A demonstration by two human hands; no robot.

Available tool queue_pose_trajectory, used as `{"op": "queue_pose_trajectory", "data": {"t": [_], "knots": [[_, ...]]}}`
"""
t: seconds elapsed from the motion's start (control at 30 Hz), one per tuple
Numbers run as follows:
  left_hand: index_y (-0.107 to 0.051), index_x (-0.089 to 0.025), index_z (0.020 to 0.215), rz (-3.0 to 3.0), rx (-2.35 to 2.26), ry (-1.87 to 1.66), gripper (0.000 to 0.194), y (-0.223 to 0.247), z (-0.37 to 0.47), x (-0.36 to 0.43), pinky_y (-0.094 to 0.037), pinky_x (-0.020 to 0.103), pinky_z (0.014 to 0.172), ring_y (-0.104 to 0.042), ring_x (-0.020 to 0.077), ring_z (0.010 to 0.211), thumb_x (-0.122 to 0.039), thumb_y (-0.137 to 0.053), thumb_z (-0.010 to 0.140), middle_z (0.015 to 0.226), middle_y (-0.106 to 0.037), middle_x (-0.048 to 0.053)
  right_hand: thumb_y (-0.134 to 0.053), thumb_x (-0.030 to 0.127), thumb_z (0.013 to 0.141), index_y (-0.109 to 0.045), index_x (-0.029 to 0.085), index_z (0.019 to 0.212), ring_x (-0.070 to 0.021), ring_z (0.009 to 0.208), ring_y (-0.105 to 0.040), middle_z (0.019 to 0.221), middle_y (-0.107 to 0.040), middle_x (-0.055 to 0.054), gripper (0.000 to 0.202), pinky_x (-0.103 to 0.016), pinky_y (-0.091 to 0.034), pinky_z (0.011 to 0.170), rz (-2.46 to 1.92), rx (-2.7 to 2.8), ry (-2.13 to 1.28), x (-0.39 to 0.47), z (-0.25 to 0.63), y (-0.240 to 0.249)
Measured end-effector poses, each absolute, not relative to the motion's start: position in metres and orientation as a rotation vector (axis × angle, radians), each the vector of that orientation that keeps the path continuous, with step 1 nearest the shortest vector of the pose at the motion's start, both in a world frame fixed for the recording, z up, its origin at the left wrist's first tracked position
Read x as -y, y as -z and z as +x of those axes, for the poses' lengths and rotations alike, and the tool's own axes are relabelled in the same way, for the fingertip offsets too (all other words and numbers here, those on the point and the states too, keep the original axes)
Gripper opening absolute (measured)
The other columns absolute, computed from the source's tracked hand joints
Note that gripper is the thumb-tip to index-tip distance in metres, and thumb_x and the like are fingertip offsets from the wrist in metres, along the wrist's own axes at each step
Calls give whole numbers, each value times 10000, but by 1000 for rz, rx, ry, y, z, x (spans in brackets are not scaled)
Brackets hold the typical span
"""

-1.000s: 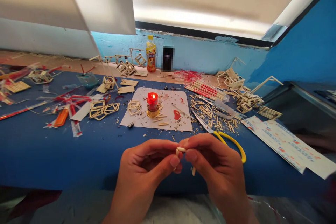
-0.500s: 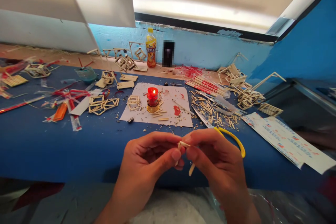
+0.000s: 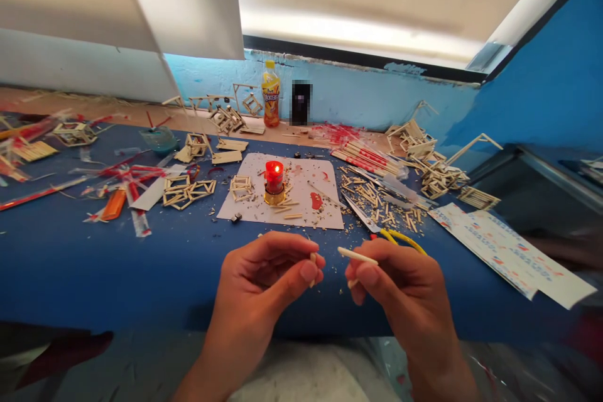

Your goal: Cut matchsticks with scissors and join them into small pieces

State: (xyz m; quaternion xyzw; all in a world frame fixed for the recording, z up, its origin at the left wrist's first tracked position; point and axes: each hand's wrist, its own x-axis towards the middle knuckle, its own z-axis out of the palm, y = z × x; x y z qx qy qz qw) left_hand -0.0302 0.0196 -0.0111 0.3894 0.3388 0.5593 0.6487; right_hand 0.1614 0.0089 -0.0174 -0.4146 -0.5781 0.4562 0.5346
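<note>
1. We pinch a short stick (image 3: 313, 270) between thumb and forefinger of our left hand (image 3: 257, 286); it stands nearly upright.
2. In our right hand (image 3: 407, 289) we grip a pale stick (image 3: 358, 255) by the thumb, its free end pointing toward the left hand. A second stick end (image 3: 353, 284) shows below it; we cannot tell whether it is a separate piece.
3. Our hands are apart, above the blue tabletop (image 3: 155, 276).
4. Beyond them we see a lit red candle (image 3: 274, 177) on a paper sheet (image 3: 238, 217).
5. Yellow-handled scissors (image 3: 367, 217) lie just beyond our right hand, beside scattered stick pieces (image 3: 365, 193).
</note>
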Motion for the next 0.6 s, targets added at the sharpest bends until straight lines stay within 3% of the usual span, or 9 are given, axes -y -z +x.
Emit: {"op": "queue_pose_trajectory", "data": {"t": [0.07, 0.2, 0.6], "knots": [[-871, -275, 894, 893, -766, -1269, 119, 10, -29, -19, -610, 102, 716, -781, 87, 716, -173, -897, 841, 782, -842, -29, -674, 401, 1027, -739, 240, 816, -139, 630, -580, 670, -653, 19, 274, -272, -429, 584, -995, 1446, -1047, -9, 160, 18], [-872, -302, 909, 890, -757, -1219, 136, 9, -29, -17, -606, 92, 696, -775, 77, 703, -189, -901, 840, 793, -849, -43, -606, 372, 1066, -776, 263, 954, -171, 794, -659, 858, -748, -9, 231, -293, -470, 689, -886, 1471, -1099, -10, 154, 12], [-878, -291, 882, 880, -746, -1217, 134, 8, -25, -15, -615, 108, 701, -784, 93, 719, -169, -902, 832, 782, -853, -42, -604, 330, 1067, -777, 253, 932, -148, 723, -641, 821, -742, 10, 233, -282, -473, 679, -882, 1451, -1154, -10, 151, 13]]}}
